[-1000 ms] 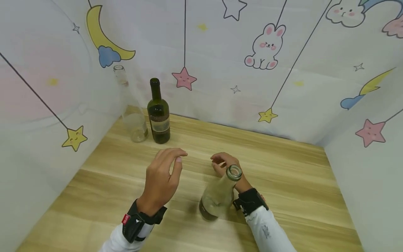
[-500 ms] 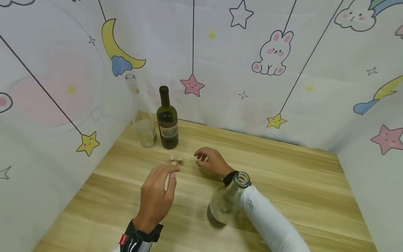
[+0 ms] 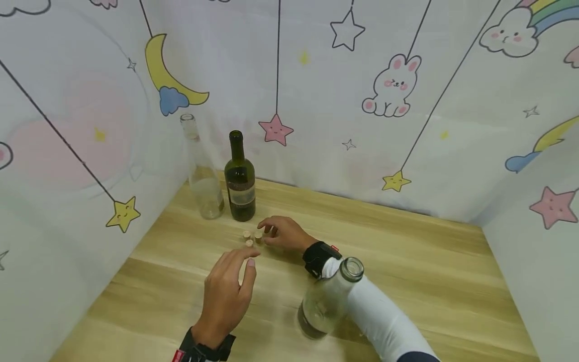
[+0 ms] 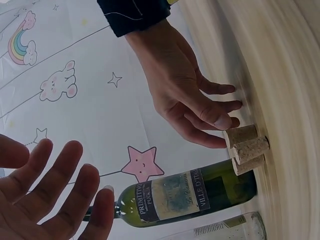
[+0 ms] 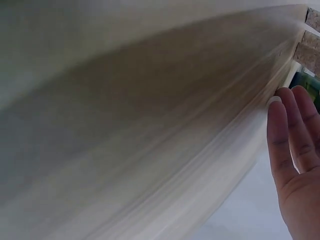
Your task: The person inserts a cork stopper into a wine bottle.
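Three small corks stand upright on the table: one at the back left (image 3: 246,235), one at the right (image 3: 258,237) and one in front (image 3: 249,243). My right hand (image 3: 286,234) is just right of the right-hand cork, thumb and fingers apart and loosely bent. In the left wrist view, the right hand's (image 4: 175,90) thumb tip is very close to a cork (image 4: 240,134); whether they touch I cannot tell. My left hand (image 3: 224,294) hovers in front of the corks, fingers relaxed and holding nothing. A clear, slightly greenish glass bottle (image 3: 323,306) stands before the right forearm.
A dark green wine bottle (image 3: 240,183) with a label stands behind the corks. To its left is a tall clear bottle (image 3: 205,188), near the corner. White printed cloth walls (image 3: 316,90) enclose the wooden table (image 3: 407,261) at the back and both sides.
My right hand has moved left and away from me, from behind the glass bottle to beside the corks. The corks have come into sight beyond my left hand, which stays relaxed.
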`<state>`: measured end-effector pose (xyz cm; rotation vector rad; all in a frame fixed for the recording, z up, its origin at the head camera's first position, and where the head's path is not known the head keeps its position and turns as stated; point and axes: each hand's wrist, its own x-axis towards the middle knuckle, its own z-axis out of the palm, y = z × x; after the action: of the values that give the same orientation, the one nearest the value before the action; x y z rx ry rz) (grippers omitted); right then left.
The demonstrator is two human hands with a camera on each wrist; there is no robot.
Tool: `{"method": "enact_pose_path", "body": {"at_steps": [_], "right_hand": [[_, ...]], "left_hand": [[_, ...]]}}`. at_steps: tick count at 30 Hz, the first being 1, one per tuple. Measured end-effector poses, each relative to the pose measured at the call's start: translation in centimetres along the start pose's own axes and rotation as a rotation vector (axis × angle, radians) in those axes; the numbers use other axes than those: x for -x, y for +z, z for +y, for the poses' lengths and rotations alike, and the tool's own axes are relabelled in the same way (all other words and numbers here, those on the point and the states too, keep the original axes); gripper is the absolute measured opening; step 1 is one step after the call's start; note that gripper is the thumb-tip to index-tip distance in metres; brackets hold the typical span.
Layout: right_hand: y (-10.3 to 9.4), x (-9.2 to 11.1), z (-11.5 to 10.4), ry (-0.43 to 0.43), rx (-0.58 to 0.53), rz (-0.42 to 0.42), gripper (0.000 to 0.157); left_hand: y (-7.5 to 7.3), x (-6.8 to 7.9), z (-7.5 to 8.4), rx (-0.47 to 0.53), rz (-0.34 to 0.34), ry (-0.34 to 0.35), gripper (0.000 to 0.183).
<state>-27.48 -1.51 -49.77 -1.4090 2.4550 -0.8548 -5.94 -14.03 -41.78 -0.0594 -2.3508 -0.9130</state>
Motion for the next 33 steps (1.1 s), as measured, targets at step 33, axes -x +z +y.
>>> {"method": "enact_pose_path", "body": {"at_steps": [33], "right_hand": [[-7.7,11.9,-5.1,0.041,0.077,0.276,0.017]], "left_hand": [[2.5,-1.2,0.2,0.084,-0.042,0.088,0.017]]}}
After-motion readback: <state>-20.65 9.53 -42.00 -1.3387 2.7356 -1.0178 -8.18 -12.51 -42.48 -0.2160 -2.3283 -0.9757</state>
